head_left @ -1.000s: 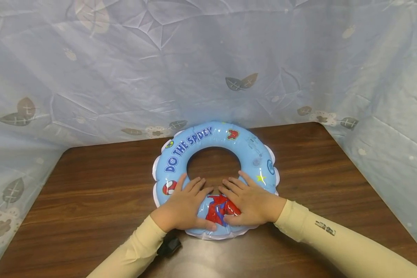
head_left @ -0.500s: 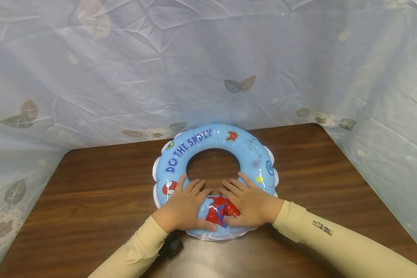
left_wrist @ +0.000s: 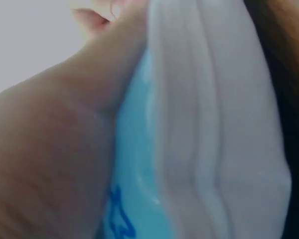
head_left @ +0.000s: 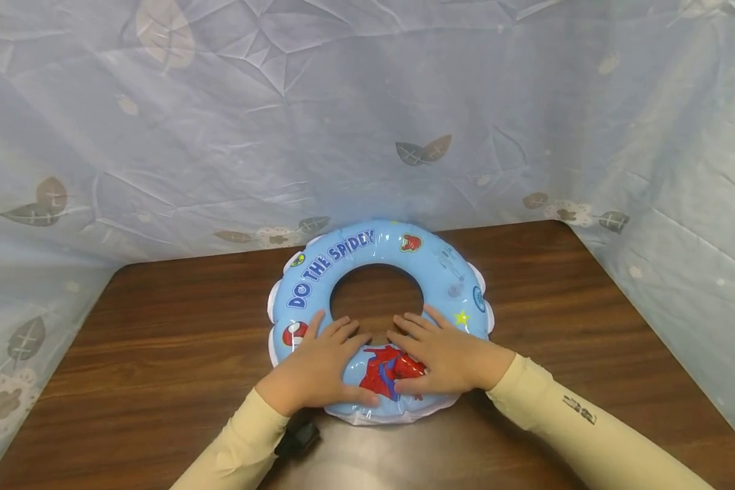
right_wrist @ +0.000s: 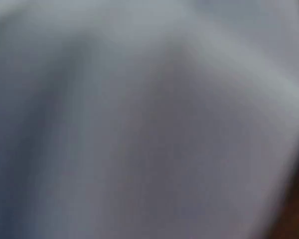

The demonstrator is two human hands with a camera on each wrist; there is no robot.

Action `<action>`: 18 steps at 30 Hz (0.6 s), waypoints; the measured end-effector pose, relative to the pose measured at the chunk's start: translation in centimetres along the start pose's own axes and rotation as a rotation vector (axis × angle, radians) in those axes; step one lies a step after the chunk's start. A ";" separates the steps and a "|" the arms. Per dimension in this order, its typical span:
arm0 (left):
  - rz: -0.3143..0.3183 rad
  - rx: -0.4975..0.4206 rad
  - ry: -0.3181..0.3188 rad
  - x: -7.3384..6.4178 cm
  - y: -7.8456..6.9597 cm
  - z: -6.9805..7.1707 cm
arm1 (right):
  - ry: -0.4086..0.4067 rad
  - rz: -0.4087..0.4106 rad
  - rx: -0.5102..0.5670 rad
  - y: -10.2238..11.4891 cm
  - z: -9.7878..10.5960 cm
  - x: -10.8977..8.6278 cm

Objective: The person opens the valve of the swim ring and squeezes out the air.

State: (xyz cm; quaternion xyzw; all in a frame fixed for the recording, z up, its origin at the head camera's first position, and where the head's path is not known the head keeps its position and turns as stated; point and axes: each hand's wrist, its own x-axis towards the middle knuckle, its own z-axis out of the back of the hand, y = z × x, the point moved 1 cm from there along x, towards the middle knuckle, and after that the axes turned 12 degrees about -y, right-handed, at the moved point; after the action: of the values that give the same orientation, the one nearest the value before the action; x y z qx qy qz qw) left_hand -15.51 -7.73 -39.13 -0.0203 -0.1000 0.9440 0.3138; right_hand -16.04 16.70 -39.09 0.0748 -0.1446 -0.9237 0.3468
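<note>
a dark brown wood-grain worktop (head_left: 159, 340) fills the lower half of the head view, its far corners rounded at about 10 and 2 o'clock. a pale blue-grey sheet (head_left: 282, 122), creased and printed with grey-brown leaves and small flowers, hangs behind it at 12 o'clock and wraps down both sides at 9 and 3 o'clock. soft light gives a dull sheen on the wood at 6 o'clock.

Blue swim ring (head_left: 431, 262), leaf-patterned curtain (head_left: 159, 122)

The head view looks down across the table (head_left: 159, 354); both wrist views sit pressed close, the right one wholly blurred.
</note>
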 end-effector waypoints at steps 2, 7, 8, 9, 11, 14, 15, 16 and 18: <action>-0.004 -0.004 -0.026 0.0 -0.4 0.3 | -0.018 0.001 -0.008 0.2 0.4 0.0; -0.018 -0.056 -0.043 0.0 -0.8 1.0 | -0.026 -0.011 -0.018 0.8 1.3 0.2; -0.019 -0.067 -0.037 0.0 -0.8 1.2 | -0.019 -0.021 -0.016 0.9 1.4 0.2; -0.016 -0.071 -0.032 0.0 -0.7 1.3 | -0.009 -0.033 -0.011 0.9 1.5 0.2; -0.010 -0.073 -0.024 -0.1 -0.5 1.4 | 0.008 -0.062 -0.002 0.8 1.6 0.2; 0.005 -0.069 -0.021 -0.2 0.0 1.5 | 0.031 -0.095 0.012 0.6 1.6 -0.1; 0.010 -0.071 -0.016 -0.2 0.1 1.5 | 0.036 -0.101 0.020 0.5 1.6 -0.2; 0.015 -0.077 -0.007 -0.2 0.3 1.4 | 0.040 -0.103 0.026 0.4 1.6 -0.2; 0.027 -0.085 0.023 -0.2 0.5 1.2 | 0.043 -0.099 0.036 0.3 1.4 -0.3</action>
State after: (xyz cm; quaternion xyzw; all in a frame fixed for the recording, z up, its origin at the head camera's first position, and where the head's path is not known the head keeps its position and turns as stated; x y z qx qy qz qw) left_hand -15.77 -8.47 -38.02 -0.0459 -0.1359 0.9428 0.3009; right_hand -15.97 17.01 -37.66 0.1077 -0.1499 -0.9352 0.3022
